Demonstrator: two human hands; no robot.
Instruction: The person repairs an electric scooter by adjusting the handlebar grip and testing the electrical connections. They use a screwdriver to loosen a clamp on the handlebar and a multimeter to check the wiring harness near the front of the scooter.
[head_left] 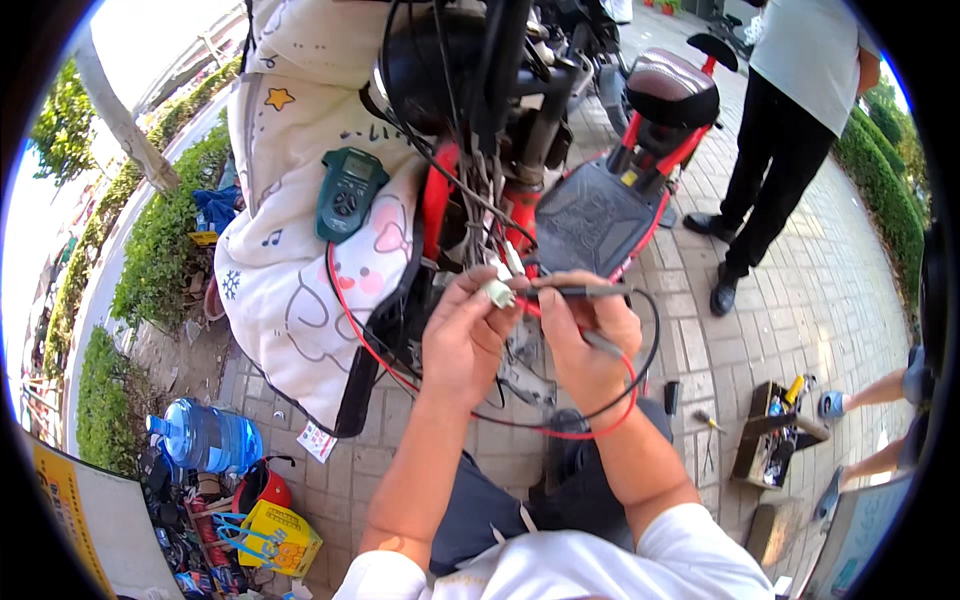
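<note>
We pinched the plug point(499, 294) at the tip of our left grip point(466, 338); just beside it, our right grip point(590, 340) clasped 2 probes point(600, 291).

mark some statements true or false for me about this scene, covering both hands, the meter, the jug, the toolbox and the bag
1. The left hand holds a white connector. True.
2. The meter lies on the pavement. False: it rests on the quilted cover.
3. The right hand holds a black probe. True.
4. The jug is green. False: it is blue.
5. The toolbox is off to the person's right. True.
6. The yellow bag is beside the toolbox. False: it is on the person's left, near the jug.
</note>
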